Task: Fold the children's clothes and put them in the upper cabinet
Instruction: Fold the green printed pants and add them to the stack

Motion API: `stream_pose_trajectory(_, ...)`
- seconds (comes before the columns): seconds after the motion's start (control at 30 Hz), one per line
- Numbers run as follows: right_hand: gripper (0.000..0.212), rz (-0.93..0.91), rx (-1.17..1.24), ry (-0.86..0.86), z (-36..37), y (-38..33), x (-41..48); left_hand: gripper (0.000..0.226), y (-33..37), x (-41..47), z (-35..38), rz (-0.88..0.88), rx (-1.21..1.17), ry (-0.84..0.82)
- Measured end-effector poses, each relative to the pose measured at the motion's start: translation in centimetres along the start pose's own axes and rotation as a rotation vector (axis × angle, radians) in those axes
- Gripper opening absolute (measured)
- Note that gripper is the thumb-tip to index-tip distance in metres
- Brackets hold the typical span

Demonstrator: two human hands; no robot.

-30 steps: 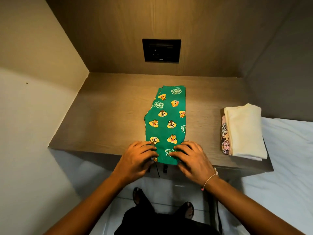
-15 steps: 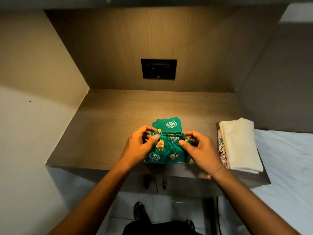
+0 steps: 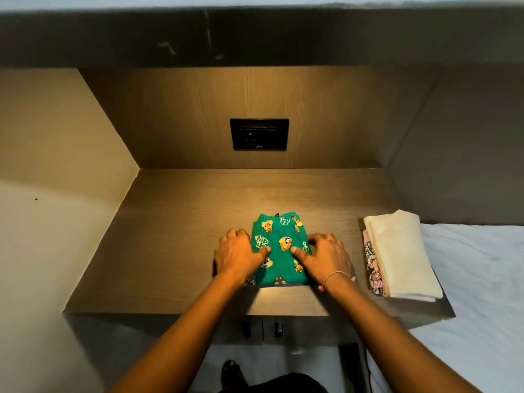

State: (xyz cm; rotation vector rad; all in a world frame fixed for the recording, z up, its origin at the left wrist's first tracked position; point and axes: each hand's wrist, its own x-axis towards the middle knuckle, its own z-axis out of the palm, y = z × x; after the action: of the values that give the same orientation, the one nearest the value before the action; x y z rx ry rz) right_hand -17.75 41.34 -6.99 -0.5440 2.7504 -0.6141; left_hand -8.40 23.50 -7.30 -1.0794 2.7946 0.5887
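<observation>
The green children's pants (image 3: 279, 251), printed with cartoon chipmunks, lie folded into a small rectangle near the front of the wooden counter (image 3: 170, 236). My left hand (image 3: 236, 255) clasps their left side with the thumb on top. My right hand (image 3: 326, 256), with a thin bracelet at the wrist, clasps the right side the same way. A folded cream garment (image 3: 399, 251) rests on a pink patterned one (image 3: 371, 265) at the counter's right end. The dark underside of the upper cabinet (image 3: 255, 35) spans the top of the view.
A black socket plate (image 3: 259, 134) sits in the wooden back wall. Side walls close the alcove left and right. A bed with a white sheet (image 3: 476, 279) adjoins the counter on the right. Small dark handles (image 3: 279, 329) show below the counter's front edge.
The long green pants were folded over away from me into a short rectangle. My hands moved from the waistband to the two sides of the bundle. The view tilted upward, revealing the cabinet.
</observation>
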Motion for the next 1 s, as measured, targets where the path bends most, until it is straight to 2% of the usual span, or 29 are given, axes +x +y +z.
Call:
stream_pose_trajectory(0.07,0.057,0.004,-0.055,0.036,0.6,-0.8,-0.6,0.056,0.8,-0.1,0.6,-0.022,-0.026,0.022)
stream_pose_trajectory(0.17,0.037,0.021,0.0,0.077,0.7,-1.9,-0.8,0.042,2.1,0.2,0.6,-0.037,-0.128,0.003)
stream_pose_trajectory(0.23,0.021,0.035,0.185,0.064,0.7,-2.2,-1.2,0.036,2.3,0.1,0.3,-0.023,-0.318,-0.034)
stream_pose_trajectory(0.3,0.016,0.056,0.535,0.038,0.5,-2.3,-1.5,0.029,2.2,-0.4,-0.4,0.019,-0.587,-0.051)
stream_pose_trajectory(0.37,0.024,0.067,0.849,0.021,-0.1,-2.2,-2.0,0.038,2.0,-1.1,-0.9,0.066,-0.845,-0.093)
stream_pose_trajectory(0.43,0.045,0.012,0.978,-0.004,-0.9,-1.8,-2.6,0.068,1.7,-2.2,-1.4,0.137,-1.056,-0.192)
stream_pose_trajectory(0.5,0.06,-0.03,0.983,-0.026,-1.9,-0.8,-3.3,0.084,2.0,-3.1,-1.7,0.213,-1.158,-0.293)
stream_pose_trajectory(0.6,0.063,-0.043,0.962,0.003,-3.3,1.3,-4.5,0.079,3.9,-4.3,-1.8,0.318,-1.164,-0.369)
stream_pose_trajectory(0.87,0.064,-0.029,0.839,0.348,-12.4,8.4,-6.3,0.072,15.2,-5.5,-0.5,0.44,-1.265,-0.598)
stream_pose_trajectory(0.93,0.06,0.015,0.783,0.385,-14.2,10.9,-5.6,0.074,18.4,-4.9,0.4,0.409,-1.238,-0.608)
stream_pose_trajectory(1.0,0.055,0.123,0.697,0.354,-14.7,13.1,-4.6,0.075,20.9,-4.6,1.6,0.393,-1.089,-0.56)
